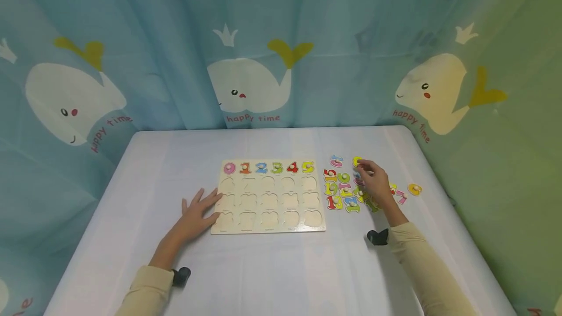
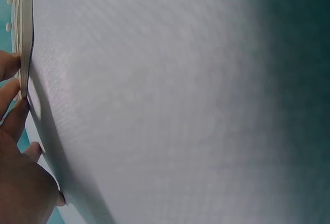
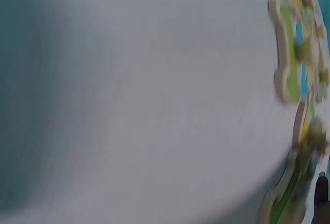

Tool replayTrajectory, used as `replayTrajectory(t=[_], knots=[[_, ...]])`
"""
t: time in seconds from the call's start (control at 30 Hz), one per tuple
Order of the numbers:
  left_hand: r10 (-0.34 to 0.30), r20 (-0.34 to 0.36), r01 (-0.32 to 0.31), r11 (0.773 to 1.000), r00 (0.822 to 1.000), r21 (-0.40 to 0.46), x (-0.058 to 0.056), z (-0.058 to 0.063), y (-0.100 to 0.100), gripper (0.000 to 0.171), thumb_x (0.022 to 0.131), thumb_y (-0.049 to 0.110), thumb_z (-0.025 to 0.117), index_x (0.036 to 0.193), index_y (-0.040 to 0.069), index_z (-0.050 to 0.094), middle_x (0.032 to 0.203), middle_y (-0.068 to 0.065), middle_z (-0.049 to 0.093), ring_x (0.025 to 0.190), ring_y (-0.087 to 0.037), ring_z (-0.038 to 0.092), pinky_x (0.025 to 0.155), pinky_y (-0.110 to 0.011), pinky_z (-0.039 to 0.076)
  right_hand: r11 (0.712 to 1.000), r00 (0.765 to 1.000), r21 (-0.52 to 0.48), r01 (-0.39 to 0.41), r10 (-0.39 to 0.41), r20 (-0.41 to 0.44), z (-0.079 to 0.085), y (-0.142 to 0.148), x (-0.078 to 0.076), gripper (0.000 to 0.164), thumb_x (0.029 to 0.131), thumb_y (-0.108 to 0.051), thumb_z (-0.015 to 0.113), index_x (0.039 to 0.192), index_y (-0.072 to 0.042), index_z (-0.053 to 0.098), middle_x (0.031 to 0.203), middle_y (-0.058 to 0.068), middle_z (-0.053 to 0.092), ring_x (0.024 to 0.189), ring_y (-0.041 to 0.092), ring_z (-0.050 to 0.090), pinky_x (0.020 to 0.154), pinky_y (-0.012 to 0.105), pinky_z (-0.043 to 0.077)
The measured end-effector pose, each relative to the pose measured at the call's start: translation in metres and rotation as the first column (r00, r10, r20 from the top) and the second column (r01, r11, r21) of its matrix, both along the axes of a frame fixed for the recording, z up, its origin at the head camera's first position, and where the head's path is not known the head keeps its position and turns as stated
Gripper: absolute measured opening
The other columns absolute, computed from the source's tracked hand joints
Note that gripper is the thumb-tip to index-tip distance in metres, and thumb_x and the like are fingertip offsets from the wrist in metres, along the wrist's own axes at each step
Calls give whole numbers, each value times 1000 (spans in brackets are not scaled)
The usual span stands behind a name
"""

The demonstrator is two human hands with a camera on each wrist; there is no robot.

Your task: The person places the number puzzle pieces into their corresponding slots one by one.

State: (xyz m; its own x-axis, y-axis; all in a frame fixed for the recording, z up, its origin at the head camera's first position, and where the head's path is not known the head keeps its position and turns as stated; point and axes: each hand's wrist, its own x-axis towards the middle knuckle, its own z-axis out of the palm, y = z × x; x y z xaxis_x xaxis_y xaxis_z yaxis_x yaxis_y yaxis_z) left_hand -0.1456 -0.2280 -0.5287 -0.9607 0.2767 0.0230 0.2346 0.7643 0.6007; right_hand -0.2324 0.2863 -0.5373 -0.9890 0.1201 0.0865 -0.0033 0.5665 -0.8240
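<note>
A pale wooden number puzzle board lies flat, its top row filled with pieces from 0 to 5 and its lower recesses bare. Spread fingers of my left hand rest on the board's left edge; the left wrist view shows these fingertips against the board. My right hand is over the loose pieces, its thumb and index finger pinching a yellow number piece. The fingers partly cover that piece, so its number is unclear. In the right wrist view only a dark fingertip shows at the edge.
Several loose knobbed number pieces lie right of the board, including a red 15, a green piece and an orange piece. Some are hidden under the right hand. A whale-print curtain hangs behind the white table.
</note>
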Motion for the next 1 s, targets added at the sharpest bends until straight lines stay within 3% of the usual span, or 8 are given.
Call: replayTrajectory(t=[0.23,0.33,0.7,0.8,0.9,1.0], knots=[[-5,13,5,1000,1000,19,-2,-4,3,52,88,21,63,136,8,50,146,-14,37,137,-44,12,98,-70,-11,977,979,101,-189,179,99,9,-16,0,37,94,-20,59,130,-9,55,118,12,61,116,31,48,98,53,36],[-8,13,8,1000,1000,18,-2,-5,5,52,88,22,64,136,8,50,146,-13,37,137,-44,12,98,-70,-11,960,962,123,-252,234,143,7,-17,2,38,93,-17,61,129,-8,55,116,12,63,110,30,54,96,52,40],[-21,16,21,1000,1000,15,-3,-3,8,52,88,22,63,136,8,50,146,-14,37,137,-44,12,99,-69,-12,950,955,119,-289,278,101,2,-11,9,39,92,-11,61,130,-5,54,115,14,63,101,31,57,91,51,43],[-26,20,26,1000,999,10,-3,-3,8,52,88,22,62,137,8,49,146,-14,36,137,-44,11,99,-69,-12,966,968,89,-244,237,87,4,-7,11,38,94,-14,59,131,-8,54,121,12,59,111,31,51,96,52,38],[-26,16,26,1000,1000,4,-3,-2,7,52,89,22,62,137,8,49,146,-14,36,137,-44,12,99,-70,-12,989,991,70,-128,124,53,7,4,15,35,97,-21,53,131,-11,54,125,10,54,117,29,45,97,51,37],[-23,13,23,1000,1000,-5,-3,0,6,52,89,22,62,137,8,49,146,-14,36,137,-44,12,98,-71,-11,997,999,83,-3,7,-44,10,22,23,33,99,-22,49,128,-8,55,122,13,56,114,30,44,91,49,38]])
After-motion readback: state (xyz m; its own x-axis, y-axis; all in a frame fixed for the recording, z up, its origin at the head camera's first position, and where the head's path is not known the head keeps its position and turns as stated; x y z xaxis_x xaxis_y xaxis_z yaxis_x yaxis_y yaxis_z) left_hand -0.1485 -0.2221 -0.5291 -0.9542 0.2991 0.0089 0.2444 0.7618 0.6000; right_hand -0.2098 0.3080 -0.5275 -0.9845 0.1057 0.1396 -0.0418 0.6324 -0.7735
